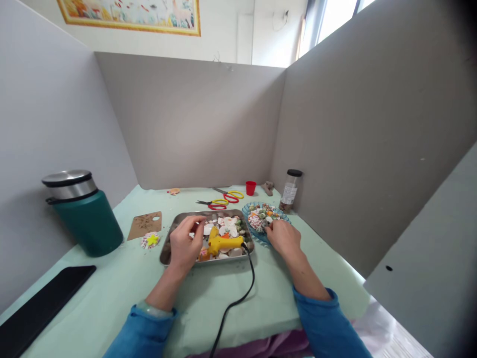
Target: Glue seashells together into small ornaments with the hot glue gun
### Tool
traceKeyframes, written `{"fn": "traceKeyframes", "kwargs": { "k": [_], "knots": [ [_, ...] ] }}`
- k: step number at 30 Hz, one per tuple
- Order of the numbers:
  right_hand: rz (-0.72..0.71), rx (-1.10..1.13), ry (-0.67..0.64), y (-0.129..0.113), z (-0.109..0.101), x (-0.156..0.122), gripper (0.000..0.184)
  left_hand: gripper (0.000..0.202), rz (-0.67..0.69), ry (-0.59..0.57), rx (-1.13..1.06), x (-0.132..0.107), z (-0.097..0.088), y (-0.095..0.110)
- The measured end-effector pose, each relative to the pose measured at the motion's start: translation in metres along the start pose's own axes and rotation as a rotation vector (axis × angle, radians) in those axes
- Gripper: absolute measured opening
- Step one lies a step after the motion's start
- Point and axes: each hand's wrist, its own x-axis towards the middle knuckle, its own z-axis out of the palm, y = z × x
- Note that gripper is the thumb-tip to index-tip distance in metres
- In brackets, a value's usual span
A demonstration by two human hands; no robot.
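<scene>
My left hand hovers over the left part of a metal tray, thumb and forefinger curled close together. Whatever may be between those fingertips is too small to make out. Shells and stones fill the tray, and a yellow hot glue gun lies on top of them. My right hand reaches to the near edge of a blue glass plate heaped with small shells and coloured pebbles. Its fingers are pinched together at the heap, and what they hold is hidden.
A black cord runs off the table's front edge. Left are a green flask, a brown card, a pebbled disc with a yellow star and a black slab. Behind are scissors, a red cup and a jar.
</scene>
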Motion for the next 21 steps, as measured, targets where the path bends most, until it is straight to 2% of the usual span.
{"fn": "traceKeyframes", "kwargs": {
  "k": [5, 10, 15, 21],
  "knots": [
    [0.041, 0.001, -0.023, 0.001, -0.006, 0.0, 0.028, 0.013, 0.014, 0.0, -0.008, 0.0, 0.0, -0.001],
    [0.072, 0.039, 0.04, 0.009, -0.006, 0.002, 0.031, 0.013, 0.033, 0.007, 0.001, 0.001, 0.0, 0.002],
    [-0.003, 0.077, -0.018, 0.007, 0.002, 0.003, 0.02, 0.012, 0.042, 0.005, -0.007, 0.001, 0.0, 0.002],
    [-0.038, 0.001, -0.036, -0.004, 0.009, 0.002, 0.021, 0.012, 0.042, 0.006, 0.006, 0.0, -0.001, 0.0]
  ]
}}
